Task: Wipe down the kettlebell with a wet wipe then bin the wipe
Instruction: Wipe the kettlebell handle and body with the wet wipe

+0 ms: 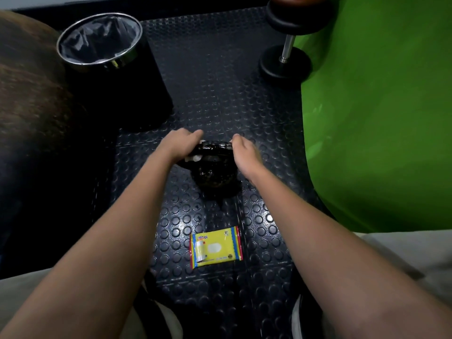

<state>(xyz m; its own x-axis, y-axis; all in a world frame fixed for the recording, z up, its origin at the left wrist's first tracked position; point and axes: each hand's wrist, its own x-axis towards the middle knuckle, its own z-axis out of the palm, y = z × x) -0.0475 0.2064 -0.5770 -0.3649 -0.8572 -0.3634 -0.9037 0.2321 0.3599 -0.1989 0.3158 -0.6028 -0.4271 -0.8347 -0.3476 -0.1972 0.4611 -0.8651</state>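
A black kettlebell stands on the studded rubber mat in the middle of the view. My left hand is wrapped over the left end of its handle with a white wet wipe under the palm, bits of white showing at the fingers and below the wrist. My right hand grips the right end of the handle. A yellow wet-wipe packet lies flat on the mat nearer to me. A black bin with a chrome rim and dark liner stands at the back left.
A black dumbbell stands on end at the back right. A large green ball fills the right side, close to my right arm. A brown rounded object takes up the left edge. My shoes show at the bottom.
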